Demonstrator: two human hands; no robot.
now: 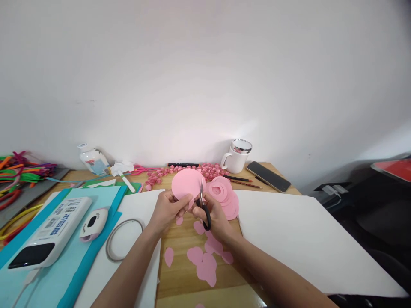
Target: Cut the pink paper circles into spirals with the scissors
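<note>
My left hand (167,208) is closed on the lower edge of a pink paper circle (186,183), held up above the wooden desk (180,273). My right hand (215,216) grips black-handled scissors (203,205), their blades pointing up into the circle's right edge. Beside the scissors lies a stack of pink paper spirals (226,196). Several cut pink petal shapes (204,259) are scattered on the desk under my wrists.
A large white sheet (298,239) lies right, another white sheet (135,205) with a wire ring (119,239) left. Teal paper (64,278) carries a white device (51,233) and a small gadget (93,222). At the back: small pink rolled roses (160,175), mug (236,157), phone (268,176), pencils (244,182), bottle (93,160), pipe cleaners (19,171).
</note>
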